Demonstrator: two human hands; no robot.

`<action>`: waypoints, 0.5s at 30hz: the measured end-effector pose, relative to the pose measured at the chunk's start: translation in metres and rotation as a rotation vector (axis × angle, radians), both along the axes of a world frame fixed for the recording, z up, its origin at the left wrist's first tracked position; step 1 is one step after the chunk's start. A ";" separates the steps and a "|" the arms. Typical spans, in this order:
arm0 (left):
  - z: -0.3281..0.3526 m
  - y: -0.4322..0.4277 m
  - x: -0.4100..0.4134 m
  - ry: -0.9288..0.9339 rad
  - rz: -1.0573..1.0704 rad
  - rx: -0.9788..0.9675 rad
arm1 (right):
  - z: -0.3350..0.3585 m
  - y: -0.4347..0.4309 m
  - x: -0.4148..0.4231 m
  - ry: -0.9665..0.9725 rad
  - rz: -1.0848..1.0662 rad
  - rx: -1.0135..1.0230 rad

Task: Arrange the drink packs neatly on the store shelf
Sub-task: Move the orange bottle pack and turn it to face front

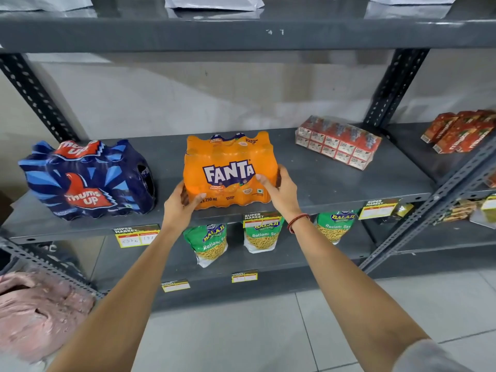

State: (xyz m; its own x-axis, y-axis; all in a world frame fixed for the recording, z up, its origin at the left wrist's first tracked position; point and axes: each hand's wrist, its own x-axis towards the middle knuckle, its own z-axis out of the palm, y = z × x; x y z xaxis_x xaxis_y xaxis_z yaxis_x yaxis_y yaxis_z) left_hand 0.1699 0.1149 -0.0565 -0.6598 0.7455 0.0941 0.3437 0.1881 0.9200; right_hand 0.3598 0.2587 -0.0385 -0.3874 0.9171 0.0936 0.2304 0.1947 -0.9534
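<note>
An orange Fanta pack (228, 162) stands near the front edge of the grey metal shelf (335, 183), about in the middle. My left hand (181, 204) grips its lower left corner, thumb on the front face. My right hand (281, 190) holds its right side, fingers on the front. A dark blue Thums Up pack (88, 178) stands to the left, apart from the Fanta pack. A wrapped block of red juice cartons (338, 142) lies at an angle at the back right of the same shelf.
Green Balaji snack bags (208, 244) hang on the shelf below, behind yellow price tags (135, 236). More red cartons (459, 131) sit on the neighbouring shelf to the right. A pink bundle (35, 312) lies at lower left. Slotted uprights (394, 87) frame the bay.
</note>
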 end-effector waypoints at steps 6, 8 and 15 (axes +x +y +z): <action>-0.003 0.000 -0.002 0.026 0.005 0.003 | 0.002 0.000 0.001 -0.003 0.013 0.019; -0.004 0.000 -0.002 0.033 0.008 -0.001 | 0.004 0.000 0.001 -0.003 0.031 0.024; 0.001 -0.003 0.030 0.116 0.231 0.070 | -0.001 0.007 0.016 -0.003 0.095 0.052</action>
